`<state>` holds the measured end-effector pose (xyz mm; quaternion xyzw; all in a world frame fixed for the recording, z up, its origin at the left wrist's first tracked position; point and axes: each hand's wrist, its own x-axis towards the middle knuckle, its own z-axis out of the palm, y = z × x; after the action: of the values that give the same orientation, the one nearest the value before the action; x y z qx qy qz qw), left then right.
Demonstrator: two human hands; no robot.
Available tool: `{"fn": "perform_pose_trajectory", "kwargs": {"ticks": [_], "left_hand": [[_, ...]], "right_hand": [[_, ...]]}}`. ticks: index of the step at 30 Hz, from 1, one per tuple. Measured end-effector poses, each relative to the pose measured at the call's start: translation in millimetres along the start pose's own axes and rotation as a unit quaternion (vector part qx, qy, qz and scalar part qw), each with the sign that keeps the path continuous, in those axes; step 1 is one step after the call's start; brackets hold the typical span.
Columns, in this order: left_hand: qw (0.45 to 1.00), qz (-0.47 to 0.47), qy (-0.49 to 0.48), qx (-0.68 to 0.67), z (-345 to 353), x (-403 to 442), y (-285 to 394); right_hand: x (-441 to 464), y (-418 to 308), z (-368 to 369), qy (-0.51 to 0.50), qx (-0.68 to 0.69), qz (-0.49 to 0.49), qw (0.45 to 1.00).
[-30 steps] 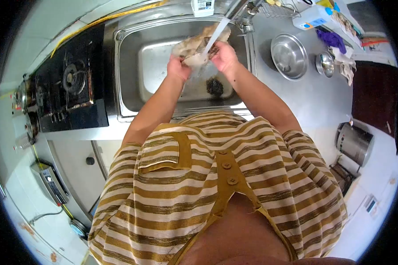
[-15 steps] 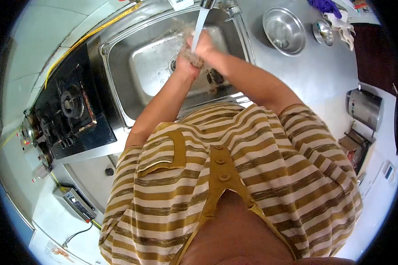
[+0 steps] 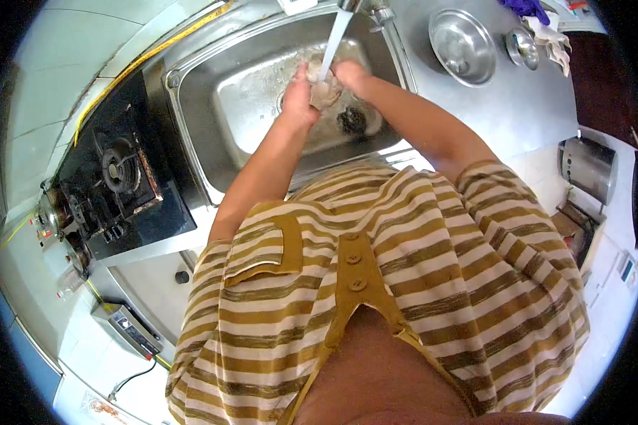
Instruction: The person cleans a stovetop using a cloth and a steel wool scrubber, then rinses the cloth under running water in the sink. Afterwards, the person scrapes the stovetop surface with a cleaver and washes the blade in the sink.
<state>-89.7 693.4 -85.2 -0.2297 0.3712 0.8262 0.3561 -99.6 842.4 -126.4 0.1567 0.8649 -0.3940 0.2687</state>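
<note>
A wet, pale brownish cloth (image 3: 325, 94) is bunched between my two hands over the sink (image 3: 223, 152), under the stream of water from the tap (image 3: 350, 4). On its left side my left hand (image 3: 299, 98) grips it with fingers closed. My right hand (image 3: 350, 74) holds the other side, its fingers curled and partly hidden. Just below the cloth, a dark round scrubber (image 3: 351, 121) lies on the sink bottom. The cloth's lower folds are blurred.
A black gas stove (image 3: 131, 184) stands left of the sink. On the steel counter (image 3: 489, 113) to the right are a large metal bowl (image 3: 463, 49) and a small metal bowl (image 3: 522, 48). Purple and white cloths (image 3: 547, 35) lie behind them.
The cloth was first spread out, then squeezed together between my hands; now my hands are farther apart with it between them. The view has shifted and turned.
</note>
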Motion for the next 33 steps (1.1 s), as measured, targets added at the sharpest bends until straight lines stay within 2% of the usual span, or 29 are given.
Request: {"fn": "perform_pose_trajectory", "kwargs": {"ticks": [1,2,3,4,6,7,10,11,12,13,14,15,16,17,18,20,22,23,25,26,28,29,31,33], "left_hand": [[1.000,-0.022,0.018,0.005,0.1,0.5,15.0],[0.998,-0.047,0.039,0.009,-2.3,-2.7,28.2],[0.999,-0.021,0.012,-0.021,-24.1,7.8,32.0],[0.999,-0.019,0.013,-0.023,-48.0,12.2,33.5],[1.000,-0.009,-0.014,-0.024,-75.8,13.9,35.8],[0.999,-0.017,-0.019,-0.041,-83.0,9.5,35.8],[0.998,0.006,0.001,-0.062,-92.5,15.2,15.8],[1.000,0.011,0.002,-0.012,-92.1,27.8,6.4],[1.000,0.011,-0.001,-0.012,-84.8,26.9,4.1],[0.998,-0.036,0.046,-0.037,-75.7,23.8,4.2],[0.991,-0.085,0.086,-0.058,-62.5,24.1,6.3],[0.993,-0.083,0.028,-0.085,-58.8,29.9,2.6],[0.996,-0.068,0.036,-0.038,-42.9,22.5,3.2],[0.988,0.025,-0.151,-0.036,-40.3,28.2,-4.0],[0.880,-0.113,-0.425,-0.180,-97.2,100.9,-19.6],[0.952,-0.057,-0.273,-0.128,-68.9,64.3,-11.7],[0.984,-0.043,-0.150,-0.090,-42.8,43.3,-13.2],[0.989,-0.040,-0.121,-0.080,-29.8,39.5,-13.8],[0.995,-0.030,-0.070,-0.072,-13.8,33.3,-21.7],[0.995,-0.019,-0.057,-0.075,-10.9,28.4,-23.5],[0.993,-0.012,-0.063,-0.099,-19.8,30.9,-23.0],[0.990,-0.015,-0.078,-0.118,-26.3,31.0,-18.4],[0.987,-0.013,-0.108,-0.114,-37.2,39.1,-10.5],[0.995,0.027,-0.097,0.006,-51.0,47.7,-15.6]], "right_hand": [[0.5,0.7,-5.4,-0.018,0.029,0.034,0.999],[-7.1,4.7,-1.5,-0.030,0.303,0.099,0.947],[-18.0,6.1,2.3,-0.040,0.553,0.158,0.817],[-26.4,5.0,-0.3,-0.042,0.551,0.157,0.818],[-40.7,3.8,-14.0,-0.130,0.745,0.105,0.646],[-45.2,0.9,-17.0,-0.144,0.765,0.090,0.622],[-60.5,-15.7,-20.0,-0.121,0.779,0.086,0.609],[-66.1,-23.6,-20.8,-0.119,0.779,0.085,0.610],[-72.4,-34.5,-21.1,-0.103,0.746,0.084,0.653],[-77.7,-44.2,-18.8,-0.084,0.711,0.081,0.693],[-76.5,-43.1,-8.1,-0.083,0.652,0.036,0.752],[-72.6,-34.3,4.4,-0.069,0.587,-0.011,0.807],[-75.9,-29.6,13.1,-0.052,0.422,-0.184,0.886],[-91.1,-48.5,7.8,-0.004,0.148,-0.197,0.969],[-84.9,-49.1,36.5,0.158,-0.036,-0.325,0.932],[-110.9,-66.3,40.7,0.171,-0.024,-0.351,0.920],[-95.3,-63.7,42.7,0.294,-0.036,-0.365,0.883],[-75.1,-59.4,41.0,0.309,-0.041,-0.359,0.880],[-36.6,-47.2,43.4,0.324,0.085,-0.171,0.927],[-24.2,-40.2,37.7,0.331,0.085,-0.173,0.924],[-16.4,-39.8,9.2,0.130,-0.023,-0.100,0.986],[-21.5,-43.9,9.4,0.078,-0.015,-0.109,0.991],[5.6,-35.2,85.0,0.219,0.092,-0.211,0.948],[-74.0,-63.6,73.6,0.204,0.267,-0.308,0.890]]}}
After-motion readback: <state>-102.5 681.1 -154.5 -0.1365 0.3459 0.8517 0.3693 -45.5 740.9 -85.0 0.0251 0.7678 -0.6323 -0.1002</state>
